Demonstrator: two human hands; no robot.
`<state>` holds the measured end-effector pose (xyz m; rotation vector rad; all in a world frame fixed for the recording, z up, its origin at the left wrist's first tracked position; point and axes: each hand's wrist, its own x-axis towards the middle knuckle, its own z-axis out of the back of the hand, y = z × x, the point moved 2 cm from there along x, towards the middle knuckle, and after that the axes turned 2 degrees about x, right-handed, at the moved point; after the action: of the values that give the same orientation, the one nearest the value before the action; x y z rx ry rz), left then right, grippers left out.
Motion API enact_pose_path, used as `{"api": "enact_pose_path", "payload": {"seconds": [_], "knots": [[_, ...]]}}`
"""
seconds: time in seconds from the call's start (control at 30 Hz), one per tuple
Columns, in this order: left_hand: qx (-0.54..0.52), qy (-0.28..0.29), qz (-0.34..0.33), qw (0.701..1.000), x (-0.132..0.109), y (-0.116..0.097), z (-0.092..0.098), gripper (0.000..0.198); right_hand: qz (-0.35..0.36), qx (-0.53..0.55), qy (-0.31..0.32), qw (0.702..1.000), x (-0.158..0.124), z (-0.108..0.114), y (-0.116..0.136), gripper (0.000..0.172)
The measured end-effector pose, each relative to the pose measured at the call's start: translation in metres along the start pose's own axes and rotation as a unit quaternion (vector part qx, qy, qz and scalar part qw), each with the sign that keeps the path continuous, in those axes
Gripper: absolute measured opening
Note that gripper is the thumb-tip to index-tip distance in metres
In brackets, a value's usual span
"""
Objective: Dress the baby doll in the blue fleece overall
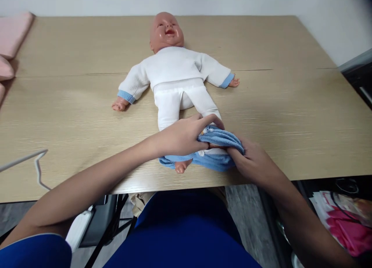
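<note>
Blue garment [223, 137] about doll [177, 66]'s lower legs | left hand [186, 135]: fingers clamped on cloth | right hand [252, 156]: fingers clamped on opposite end

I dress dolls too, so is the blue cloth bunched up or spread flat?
Bunched up: the blue cloth gathers in thick folds between the left hand and right hand.

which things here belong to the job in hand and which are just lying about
In use:
doll
blue garment at its lower legs
left hand
right hand

Lying about:
white hanger
pink padded items
pink cloth, lower right
</note>
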<state>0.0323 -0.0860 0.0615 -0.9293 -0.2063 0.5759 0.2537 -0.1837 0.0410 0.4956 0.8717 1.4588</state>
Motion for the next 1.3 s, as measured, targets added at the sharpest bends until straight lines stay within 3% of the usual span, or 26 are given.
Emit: {"api": "enact_pose_path", "payload": {"seconds": [0.1,0.23,0.37,0.53,0.67,0.83,0.97,1.13,1.23,1.3], "knots": [[-0.096,-0.012,-0.046,0.994,0.001,0.001,0.004,0.057,0.046,0.118,0.021,0.992,0.003,-0.004,-0.013,0.033],[-0.157,-0.018,-0.067,0.985,0.002,0.002,0.010,0.060,0.074,0.196,-0.012,0.978,0.001,-0.013,-0.029,0.031],[-0.181,0.015,-0.060,0.982,0.002,0.002,0.015,0.066,0.041,0.256,-0.021,0.966,0.000,-0.020,-0.043,0.040],[-0.200,0.025,-0.058,0.978,0.002,0.005,0.018,0.068,-0.002,0.339,0.040,0.940,0.007,-0.025,-0.056,0.048],[-0.206,-0.010,-0.007,0.979,0.002,0.012,0.015,0.082,0.008,0.344,0.087,0.935,0.013,-0.020,-0.056,0.052],[-0.226,-0.032,0.015,0.973,0.001,0.013,0.014,0.074,0.085,0.265,0.128,0.952,0.020,-0.004,-0.047,0.055],[-0.224,-0.023,0.041,0.973,0.001,0.010,0.015,0.070,0.146,0.175,0.102,0.968,0.026,0.004,-0.043,0.059],[-0.204,-0.036,-0.003,0.978,0.003,0.010,0.019,0.063,0.208,0.056,-0.049,0.975,0.027,0.004,-0.036,0.029],[-0.171,-0.051,-0.042,0.983,0.004,0.011,0.023,0.047,0.236,0.084,-0.137,0.958,0.028,0.006,-0.030,0.026],[-0.140,-0.053,-0.044,0.988,0.003,0.011,0.025,0.033,0.221,0.142,-0.145,0.954,0.031,0.009,-0.027,0.026]]}}
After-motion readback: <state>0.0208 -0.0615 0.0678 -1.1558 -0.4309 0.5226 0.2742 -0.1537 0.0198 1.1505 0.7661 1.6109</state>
